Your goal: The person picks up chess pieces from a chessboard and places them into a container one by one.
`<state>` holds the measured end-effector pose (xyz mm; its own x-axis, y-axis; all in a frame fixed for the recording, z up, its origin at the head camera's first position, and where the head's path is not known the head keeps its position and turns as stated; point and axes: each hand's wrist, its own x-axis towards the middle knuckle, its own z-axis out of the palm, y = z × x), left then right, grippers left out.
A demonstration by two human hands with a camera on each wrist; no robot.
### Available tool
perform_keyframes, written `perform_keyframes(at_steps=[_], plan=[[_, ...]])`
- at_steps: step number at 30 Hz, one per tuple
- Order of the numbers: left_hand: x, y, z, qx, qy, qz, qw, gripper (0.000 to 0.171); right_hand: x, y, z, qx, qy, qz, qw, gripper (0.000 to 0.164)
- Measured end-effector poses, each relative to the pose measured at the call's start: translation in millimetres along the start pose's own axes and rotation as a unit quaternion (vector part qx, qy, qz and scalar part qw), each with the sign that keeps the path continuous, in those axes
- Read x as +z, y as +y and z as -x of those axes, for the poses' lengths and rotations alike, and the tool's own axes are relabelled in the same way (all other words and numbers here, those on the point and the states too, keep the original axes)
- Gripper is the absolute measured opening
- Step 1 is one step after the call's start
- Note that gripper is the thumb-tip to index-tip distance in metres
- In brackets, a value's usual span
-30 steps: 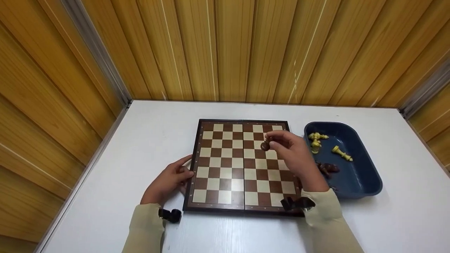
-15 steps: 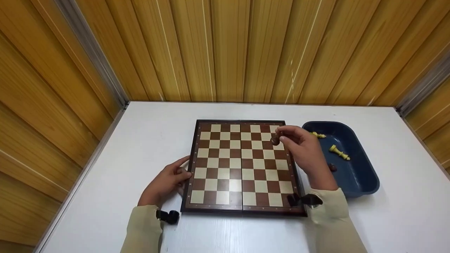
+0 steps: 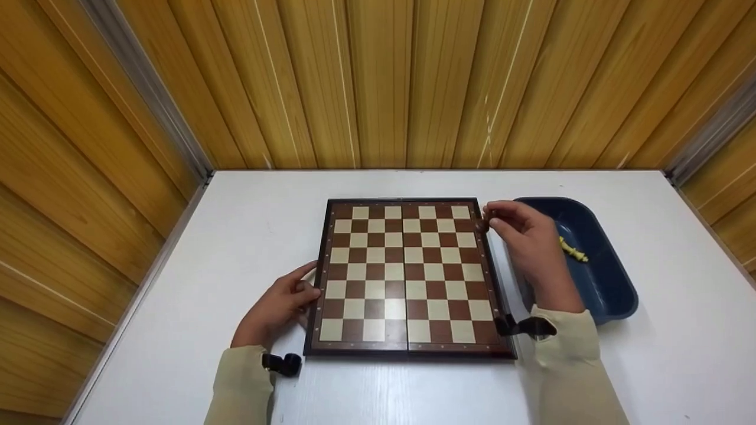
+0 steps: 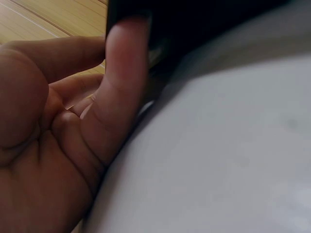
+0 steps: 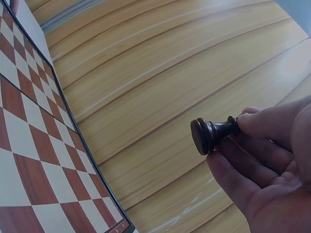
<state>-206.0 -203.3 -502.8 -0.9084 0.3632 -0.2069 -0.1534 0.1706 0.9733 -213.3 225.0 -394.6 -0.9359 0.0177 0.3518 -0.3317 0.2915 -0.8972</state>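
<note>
The brown-and-cream chessboard (image 3: pixel 376 271) lies flat and unfolded on the white table in the head view. My left hand (image 3: pixel 277 310) grips its left edge, and a fingertip (image 4: pixel 127 48) meets the dark side of the board in the left wrist view. My right hand (image 3: pixel 531 245) is raised at the board's upper right edge. Between its thumb and fingers it pinches a dark brown chess piece (image 5: pixel 214 133), tilted with the round base pointing out toward the board. The piece's top is hidden by the fingertips.
A dark blue plastic tray (image 3: pixel 623 274) stands right of the board, partly behind the right hand and forearm. A yellow chess piece (image 3: pixel 573 250) lies in it. A wood-patterned wall (image 3: pixel 378 88) rises behind the table.
My right hand has moved right with the dark brown chess piece, from over the board's squares to its right edge. The left hand stays at the left edge.
</note>
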Motion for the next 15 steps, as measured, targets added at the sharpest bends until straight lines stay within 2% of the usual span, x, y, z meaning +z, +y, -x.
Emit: perform_keyframes(at_steps=[8, 15], plan=[[1.8, 2.1, -0.3, -0.001, 0.013, -0.015, 0.9998, 0.068, -7.7, 1.1, -3.0, 0.012, 0.012, 0.015, 1.0, 0.025], [2.8, 2.4, 3.2, -0.019, 0.012, 0.018, 0.9996, 0.067, -13.7, 6.8, -0.2, 0.04, 0.027, 0.016, 0.999, 0.028]])
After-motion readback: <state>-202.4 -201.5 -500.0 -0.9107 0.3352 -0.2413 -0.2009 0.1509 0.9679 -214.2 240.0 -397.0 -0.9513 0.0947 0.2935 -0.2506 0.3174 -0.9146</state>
